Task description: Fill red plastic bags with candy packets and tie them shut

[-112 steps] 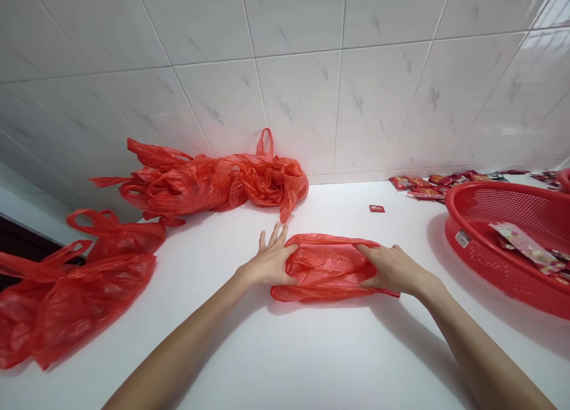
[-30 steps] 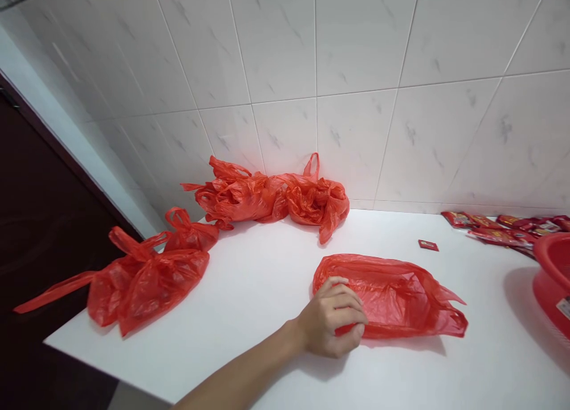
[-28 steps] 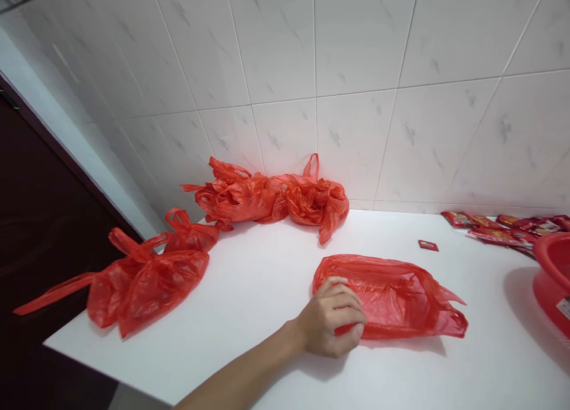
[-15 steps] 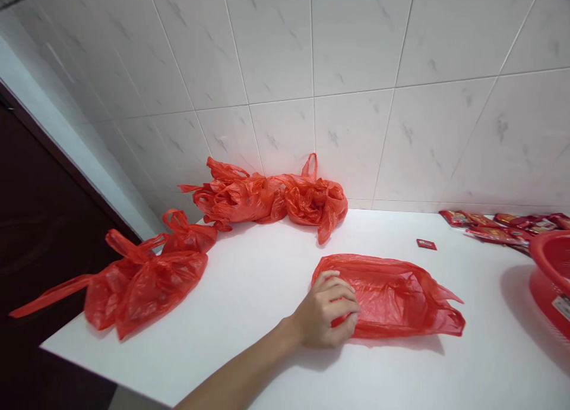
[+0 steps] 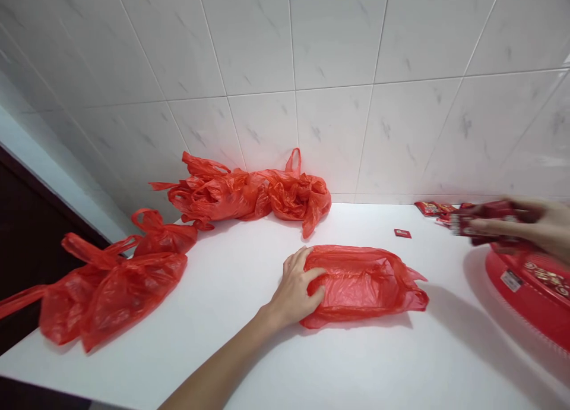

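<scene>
Clamped in my right hand (image 5: 541,223), blurred by motion, is a bunch of small dark-red foil packets (image 5: 494,217); thumb and fingers are closed around them. My left hand (image 5: 297,288) rests at the left end of the thin, translucent red plastic bag (image 5: 360,282), thumb and forefinger apart inside its mouth; I cannot tell whether any film is pinched. The bag lies on the white tabletop (image 5: 249,350), mouth gaping upward, its handles toward the right.

What has just changed: half a second ago only the left hand showed; now the right has come into view with packets, over the round red perforated plastic basket (image 5: 534,308). I judge that filling has reached its carrying stage, the bag already spread but without visible contents.
</scene>
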Available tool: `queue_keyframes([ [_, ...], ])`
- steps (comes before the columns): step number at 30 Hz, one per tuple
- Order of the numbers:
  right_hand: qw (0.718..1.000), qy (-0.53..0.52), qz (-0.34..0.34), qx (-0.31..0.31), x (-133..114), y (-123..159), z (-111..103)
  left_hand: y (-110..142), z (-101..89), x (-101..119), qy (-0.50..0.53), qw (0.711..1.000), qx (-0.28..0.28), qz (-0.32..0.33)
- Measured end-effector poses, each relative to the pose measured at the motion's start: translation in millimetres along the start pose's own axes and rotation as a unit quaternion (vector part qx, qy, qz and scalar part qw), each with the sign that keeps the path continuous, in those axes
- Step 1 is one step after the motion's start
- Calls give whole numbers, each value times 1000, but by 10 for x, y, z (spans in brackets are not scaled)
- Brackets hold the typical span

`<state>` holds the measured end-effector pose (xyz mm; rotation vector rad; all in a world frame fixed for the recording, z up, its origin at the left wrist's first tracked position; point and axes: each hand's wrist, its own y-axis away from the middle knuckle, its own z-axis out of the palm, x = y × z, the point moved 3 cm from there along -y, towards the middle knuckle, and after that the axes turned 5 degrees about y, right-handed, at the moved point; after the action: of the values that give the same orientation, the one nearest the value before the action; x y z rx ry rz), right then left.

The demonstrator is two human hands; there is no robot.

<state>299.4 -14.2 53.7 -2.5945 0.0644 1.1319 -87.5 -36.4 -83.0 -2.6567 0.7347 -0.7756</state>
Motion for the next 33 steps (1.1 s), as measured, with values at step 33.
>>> queue_keyframes([
  [33, 958, -119, -119, -231, -356, 348, 1875, -56, -64, -27, 42, 994, 64, 76],
])
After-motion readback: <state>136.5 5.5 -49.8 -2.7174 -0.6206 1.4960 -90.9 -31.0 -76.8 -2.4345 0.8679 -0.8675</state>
